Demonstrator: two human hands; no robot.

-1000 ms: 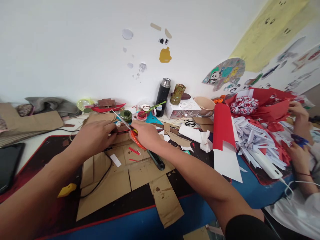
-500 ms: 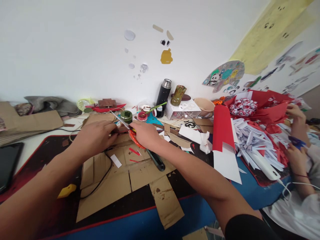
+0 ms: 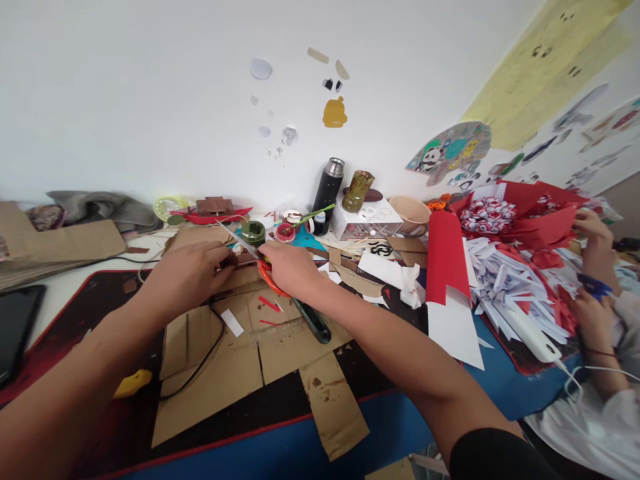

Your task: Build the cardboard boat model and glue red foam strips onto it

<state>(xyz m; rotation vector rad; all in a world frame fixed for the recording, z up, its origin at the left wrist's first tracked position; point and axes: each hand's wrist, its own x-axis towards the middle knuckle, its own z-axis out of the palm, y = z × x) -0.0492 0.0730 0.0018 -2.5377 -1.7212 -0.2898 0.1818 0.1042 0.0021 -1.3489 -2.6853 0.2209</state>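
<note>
My right hand (image 3: 293, 270) is closed around the orange handles of a pair of scissors (image 3: 265, 270). Their metal blades point up and to the left, toward the jars. Just left of the blades, my left hand (image 3: 193, 270) has its fingers curled and pressed together over the cardboard; what they hold is hidden. Under both hands lies a flat piece of brown cardboard (image 3: 215, 380). Thin red strips (image 3: 269, 304) and a small white paper piece (image 3: 233, 323) rest on it. A dark-handled tool (image 3: 316, 323) lies below my right wrist.
Behind my hands stand a green paint jar (image 3: 253, 232), a red paint jar (image 3: 285, 232), a black flask (image 3: 329, 187) and a white box (image 3: 367, 217). A red model boat (image 3: 213, 212) sits farther left. At right, another person's hands (image 3: 593, 313) are beside cut paper (image 3: 510, 273).
Both hands stay nearly in place, with the scissors still in my right hand. The view has shifted very slightly.
</note>
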